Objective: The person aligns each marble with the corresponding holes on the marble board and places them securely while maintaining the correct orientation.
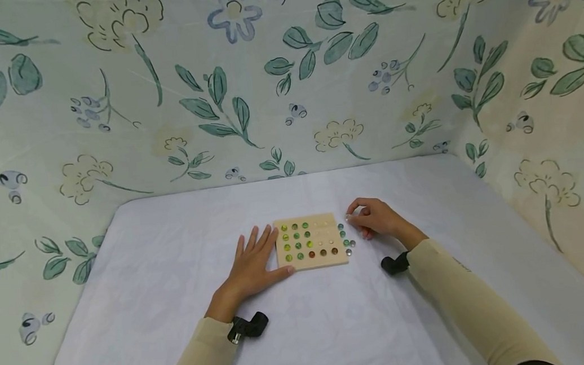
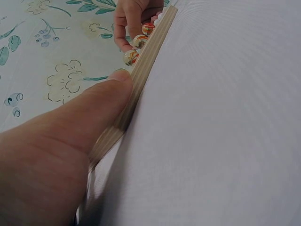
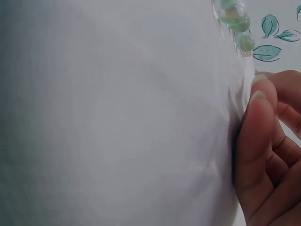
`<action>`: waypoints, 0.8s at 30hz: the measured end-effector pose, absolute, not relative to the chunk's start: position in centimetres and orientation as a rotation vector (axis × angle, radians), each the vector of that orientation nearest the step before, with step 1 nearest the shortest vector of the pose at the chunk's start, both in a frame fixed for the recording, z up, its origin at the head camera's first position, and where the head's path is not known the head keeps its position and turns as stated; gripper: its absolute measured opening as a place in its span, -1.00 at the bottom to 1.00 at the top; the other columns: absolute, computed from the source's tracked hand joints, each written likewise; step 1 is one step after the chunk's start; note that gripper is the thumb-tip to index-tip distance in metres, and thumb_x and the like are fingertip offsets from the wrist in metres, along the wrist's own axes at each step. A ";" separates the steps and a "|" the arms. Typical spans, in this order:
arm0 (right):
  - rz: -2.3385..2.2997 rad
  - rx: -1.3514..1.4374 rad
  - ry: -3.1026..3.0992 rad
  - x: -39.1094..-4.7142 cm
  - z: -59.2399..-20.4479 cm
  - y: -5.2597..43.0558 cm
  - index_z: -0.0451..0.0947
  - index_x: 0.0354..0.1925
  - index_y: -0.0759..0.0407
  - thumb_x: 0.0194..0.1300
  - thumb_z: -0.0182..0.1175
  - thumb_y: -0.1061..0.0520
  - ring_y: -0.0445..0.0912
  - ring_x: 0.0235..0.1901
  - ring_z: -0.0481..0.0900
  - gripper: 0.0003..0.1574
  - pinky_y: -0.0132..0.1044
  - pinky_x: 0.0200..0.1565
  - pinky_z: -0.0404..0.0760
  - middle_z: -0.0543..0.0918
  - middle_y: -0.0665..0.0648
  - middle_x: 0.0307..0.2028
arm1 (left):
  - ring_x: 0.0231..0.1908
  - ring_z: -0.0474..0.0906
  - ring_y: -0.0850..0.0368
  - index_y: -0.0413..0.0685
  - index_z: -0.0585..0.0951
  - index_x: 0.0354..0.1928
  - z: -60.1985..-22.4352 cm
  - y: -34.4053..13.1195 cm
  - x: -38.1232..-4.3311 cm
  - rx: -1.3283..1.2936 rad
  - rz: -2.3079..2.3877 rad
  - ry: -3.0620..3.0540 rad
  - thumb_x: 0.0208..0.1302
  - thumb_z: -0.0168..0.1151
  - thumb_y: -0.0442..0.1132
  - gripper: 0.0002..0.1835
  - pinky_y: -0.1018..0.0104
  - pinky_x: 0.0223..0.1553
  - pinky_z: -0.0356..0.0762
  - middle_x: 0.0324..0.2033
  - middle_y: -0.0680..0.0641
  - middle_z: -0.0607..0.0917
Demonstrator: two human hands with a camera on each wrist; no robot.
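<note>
A pale wooden board point(image 1: 328, 263) lies on the cloth, with rows of glass marbles in its hollows: yellow-green, green, reddish, brown and clear ones. My left hand point(image 1: 251, 269) spreads along the board's left side, the thumb touching its near edge. In the left wrist view the thumb point(image 2: 89, 110) rests against the wooden edge. Right of the board, my right hand point(image 1: 378, 219) has its thumb and index fingertips together on a small pale marble point(image 1: 347, 218). The right wrist view shows those fingertips point(image 3: 256, 110) low over the cloth; the marble is hidden there.
Loose green marbles point(image 1: 343, 234) and greyish ones point(image 1: 353, 244) lie close along the board's right edge. White cloth point(image 1: 177, 292) covers the table. Floral fabric point(image 1: 245, 95) hangs behind and at the sides. A black wrist camera point(image 1: 395, 263) sits on the right forearm.
</note>
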State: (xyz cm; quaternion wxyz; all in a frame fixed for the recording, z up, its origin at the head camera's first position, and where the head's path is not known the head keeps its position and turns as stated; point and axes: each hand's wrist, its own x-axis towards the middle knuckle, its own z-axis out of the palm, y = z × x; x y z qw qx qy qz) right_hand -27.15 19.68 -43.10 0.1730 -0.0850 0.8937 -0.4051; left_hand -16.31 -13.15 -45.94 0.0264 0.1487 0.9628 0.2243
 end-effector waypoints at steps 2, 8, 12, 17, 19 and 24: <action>-1.160 -0.280 2.541 -27.2 -43.0 19.5 0.51 -0.08 0.10 0.33 0.22 0.11 -0.05 -0.69 0.50 -0.80 -0.26 -0.56 0.58 0.53 0.15 -0.63 | 0.49 -0.35 -0.05 0.06 -0.02 0.53 -46.0 -13.2 -16.4 0.458 0.691 2.977 0.09 0.10 0.49 0.11 -0.09 0.41 -0.50 0.51 -0.01 -0.05; -1.158 -0.380 2.566 -27.4 -42.3 18.8 0.51 -0.09 0.06 0.34 0.22 0.10 -0.04 -0.67 0.48 -0.81 -0.27 -0.54 0.53 0.51 0.13 -0.64 | 0.49 -0.33 -0.05 0.09 -0.03 0.53 -45.9 -13.3 -16.6 0.451 0.685 2.989 0.09 0.09 0.50 0.10 -0.08 0.41 -0.50 0.51 0.01 -0.06; -1.143 -0.399 2.558 -27.4 -41.9 18.3 0.50 -0.07 0.05 0.34 0.21 0.10 -0.03 -0.65 0.46 -0.80 -0.28 -0.52 0.51 0.51 0.13 -0.64 | 0.49 -0.33 -0.06 0.08 -0.03 0.53 -45.8 -13.3 -16.6 0.458 0.693 2.981 0.09 0.09 0.49 0.10 -0.09 0.41 -0.50 0.50 0.00 -0.06; -1.172 -0.444 2.552 -27.3 -41.7 17.6 0.51 -0.09 0.04 0.33 0.22 0.11 -0.02 -0.67 0.44 -0.82 -0.30 -0.56 0.46 0.49 0.14 -0.66 | 0.49 -0.33 -0.06 0.08 -0.02 0.53 -45.7 -13.2 -16.6 0.459 0.699 2.978 0.08 0.11 0.48 0.11 -0.09 0.41 -0.51 0.50 0.00 -0.05; -1.179 -0.458 2.554 -27.2 -41.6 17.3 0.52 -0.10 0.03 0.33 0.22 0.11 -0.03 -0.68 0.42 -0.83 -0.31 -0.57 0.44 0.49 0.13 -0.67 | 0.49 -0.34 -0.06 0.08 -0.02 0.53 -45.8 -13.2 -16.5 0.462 0.694 2.977 0.06 0.12 0.49 0.12 -0.09 0.41 -0.51 0.50 0.00 -0.05; -1.182 -0.516 2.547 -27.2 -41.5 16.6 0.52 -0.09 0.05 0.34 0.21 0.10 -0.05 -0.68 0.39 -0.82 -0.31 -0.58 0.40 0.47 0.13 -0.69 | 0.49 -0.34 -0.05 0.09 -0.03 0.53 -46.0 -13.1 -16.4 0.463 0.677 2.980 -0.02 0.17 0.52 0.19 -0.09 0.41 -0.50 0.51 0.00 -0.05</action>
